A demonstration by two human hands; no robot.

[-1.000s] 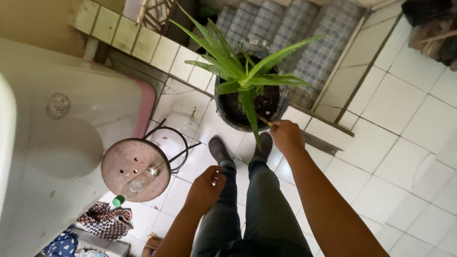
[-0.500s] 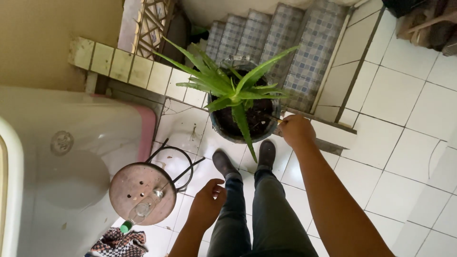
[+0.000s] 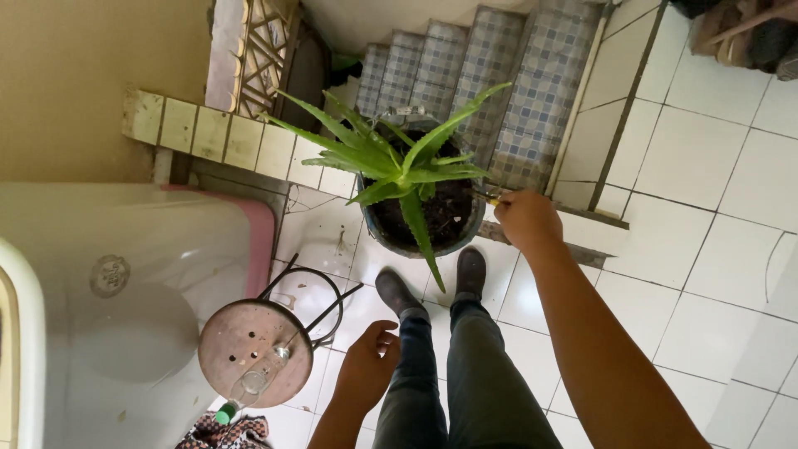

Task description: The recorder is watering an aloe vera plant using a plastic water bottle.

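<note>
An aloe plant point(image 3: 397, 170) with long green leaves grows in a dark round pot point(image 3: 376, 234) of soil on the tiled floor, right in front of my shoes. My right hand point(image 3: 526, 219) is at the pot's right rim, closed on a thin yellowish stick-like tool point(image 3: 492, 198) whose tip points into the soil. My left hand point(image 3: 369, 363) hangs by my left thigh with fingers loosely curled and nothing in it.
A round metal stool point(image 3: 249, 349) stands to the left with a clear bottle with a green cap point(image 3: 249, 386) lying on it. A white tub point(image 3: 125, 283) with a pink edge is further left. Blue-tiled steps point(image 3: 490, 75) rise behind the pot.
My right hand has moved up along the pot's right rim with the stick. The view has shifted, so the pot and stool sit further from me. My left hand stays by my thigh.
</note>
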